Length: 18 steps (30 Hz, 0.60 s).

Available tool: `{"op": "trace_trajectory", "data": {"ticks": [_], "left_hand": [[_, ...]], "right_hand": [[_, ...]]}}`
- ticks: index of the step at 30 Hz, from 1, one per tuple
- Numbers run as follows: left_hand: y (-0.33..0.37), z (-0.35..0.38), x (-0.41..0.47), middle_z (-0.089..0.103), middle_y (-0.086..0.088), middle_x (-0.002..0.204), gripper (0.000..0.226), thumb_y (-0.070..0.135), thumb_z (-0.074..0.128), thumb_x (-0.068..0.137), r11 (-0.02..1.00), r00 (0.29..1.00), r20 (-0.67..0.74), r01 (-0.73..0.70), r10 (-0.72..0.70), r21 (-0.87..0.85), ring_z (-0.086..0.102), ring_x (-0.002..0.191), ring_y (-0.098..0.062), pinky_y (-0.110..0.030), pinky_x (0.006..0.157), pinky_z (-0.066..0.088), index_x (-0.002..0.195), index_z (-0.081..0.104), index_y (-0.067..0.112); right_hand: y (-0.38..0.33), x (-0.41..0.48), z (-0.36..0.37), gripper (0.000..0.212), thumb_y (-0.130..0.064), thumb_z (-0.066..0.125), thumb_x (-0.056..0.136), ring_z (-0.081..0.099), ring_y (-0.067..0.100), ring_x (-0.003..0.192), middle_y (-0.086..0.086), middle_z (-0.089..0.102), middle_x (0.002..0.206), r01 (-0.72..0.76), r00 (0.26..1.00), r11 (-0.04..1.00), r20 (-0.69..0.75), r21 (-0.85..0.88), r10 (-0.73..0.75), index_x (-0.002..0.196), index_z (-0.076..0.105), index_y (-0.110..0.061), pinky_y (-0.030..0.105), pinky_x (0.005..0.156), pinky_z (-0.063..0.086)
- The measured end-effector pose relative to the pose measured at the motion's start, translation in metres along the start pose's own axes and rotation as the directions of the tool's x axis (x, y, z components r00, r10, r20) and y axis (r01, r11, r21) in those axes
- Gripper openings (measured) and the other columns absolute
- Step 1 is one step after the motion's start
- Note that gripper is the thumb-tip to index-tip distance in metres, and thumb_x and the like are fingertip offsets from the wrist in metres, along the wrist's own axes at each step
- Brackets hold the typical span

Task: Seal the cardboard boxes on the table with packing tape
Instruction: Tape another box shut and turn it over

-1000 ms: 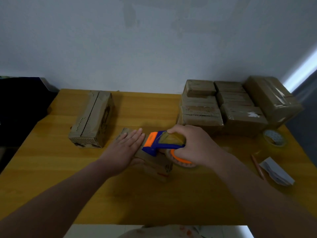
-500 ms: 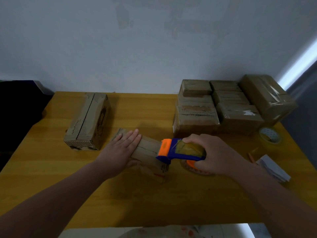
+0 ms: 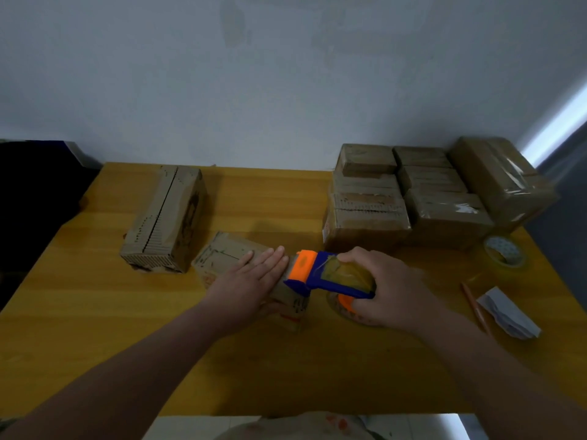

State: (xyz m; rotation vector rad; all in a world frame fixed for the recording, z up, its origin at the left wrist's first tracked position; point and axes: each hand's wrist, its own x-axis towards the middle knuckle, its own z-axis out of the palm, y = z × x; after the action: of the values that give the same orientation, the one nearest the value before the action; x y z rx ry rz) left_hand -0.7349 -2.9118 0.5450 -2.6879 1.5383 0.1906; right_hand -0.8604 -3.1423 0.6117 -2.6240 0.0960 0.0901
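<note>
A small cardboard box (image 3: 222,257) lies at the middle of the yellow table (image 3: 286,360). My left hand (image 3: 251,284) presses flat on its top with straight fingers. My right hand (image 3: 384,287) grips a blue and orange tape dispenser (image 3: 320,274) holding a roll of clear tape. The dispenser's orange head sits at the box's right end, just beyond my left fingertips. A longer cardboard box (image 3: 165,220) with an open centre seam lies to the left.
Several taped boxes (image 3: 409,201) are stacked at the back right, against the wall. A spare tape roll (image 3: 505,255), a pencil (image 3: 475,304) and a folded paper (image 3: 508,312) lie near the right edge. A dark object stands beyond the left edge.
My right hand has drawn the dispenser rightward along the box, from its middle to its right end. My left hand has slid to the right on the top.
</note>
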Motion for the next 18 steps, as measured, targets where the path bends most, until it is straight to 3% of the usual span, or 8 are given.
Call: {"op": "trace_trajectory", "data": {"ticks": [4, 7, 11, 16, 18], "left_hand": [[-0.032, -0.002, 0.001, -0.013, 0.004, 0.153, 0.077, 0.061, 0.029, 0.09, 0.999, 0.998, -0.049, -0.04, 0.04, -0.015, -0.006, 0.145, -0.013, -0.031, 0.113, -0.011, 0.146, -0.01, 0.025], [-0.042, -0.004, 0.0, -0.014, 0.006, 0.154, 0.079, 0.053, 0.043, 0.093, 0.999, 0.999, -0.012, -0.038, 0.038, -0.035, -0.012, 0.14, -0.009, -0.028, 0.112, -0.011, 0.145, -0.012, 0.029], [-0.04, -0.004, 0.0, -0.015, 0.008, 0.153, 0.078, 0.05, 0.045, 0.094, 0.999, 0.999, -0.02, -0.041, 0.041, -0.012, -0.013, 0.139, -0.008, -0.028, 0.111, -0.012, 0.145, -0.011, 0.031], [-0.04, -0.005, 0.002, -0.019, 0.009, 0.153, 0.081, 0.05, 0.045, 0.095, 0.999, 1.0, -0.001, -0.017, 0.017, 0.036, -0.016, 0.138, -0.007, -0.029, 0.112, -0.012, 0.145, -0.016, 0.032], [-0.037, -0.006, 0.001, -0.022, 0.01, 0.151, 0.083, 0.056, 0.041, 0.093, 0.999, 1.0, 0.015, 0.016, -0.016, 0.033, -0.019, 0.138, -0.006, -0.03, 0.112, -0.014, 0.144, -0.019, 0.031]], "right_hand": [[-0.016, 0.015, 0.016, 0.063, -0.038, 0.071, 0.078, 0.052, 0.01, 0.092, -0.005, 0.049, 0.107, -0.016, 0.999, 1.0, -0.052, -0.001, 0.016, 0.132, 0.04, -0.037, 0.025, 0.072, 0.046], [-0.019, 0.02, 0.017, 0.063, -0.037, 0.071, 0.077, 0.051, 0.012, 0.093, -0.005, 0.048, 0.107, -0.024, 0.999, 0.999, -0.037, 0.04, 0.025, 0.133, 0.04, -0.037, 0.028, 0.073, 0.047], [-0.005, 0.009, 0.002, 0.066, -0.038, 0.073, 0.072, 0.055, 0.007, 0.085, -0.006, 0.051, 0.107, -0.029, 0.999, 0.986, 0.046, 0.165, 0.021, 0.13, 0.043, -0.036, 0.025, 0.069, 0.048], [0.017, -0.007, -0.005, 0.066, -0.035, 0.076, 0.072, 0.055, 0.005, 0.086, -0.004, 0.052, 0.108, -0.083, 0.994, 0.99, 0.087, 0.116, 0.073, 0.13, 0.044, -0.038, 0.019, 0.065, 0.043], [0.014, -0.005, -0.001, 0.068, -0.045, 0.068, 0.067, 0.051, 0.005, 0.086, -0.005, 0.05, 0.106, -0.089, 0.992, 0.991, 0.096, 0.096, 0.08, 0.129, 0.043, -0.039, 0.02, 0.064, 0.039]]}}
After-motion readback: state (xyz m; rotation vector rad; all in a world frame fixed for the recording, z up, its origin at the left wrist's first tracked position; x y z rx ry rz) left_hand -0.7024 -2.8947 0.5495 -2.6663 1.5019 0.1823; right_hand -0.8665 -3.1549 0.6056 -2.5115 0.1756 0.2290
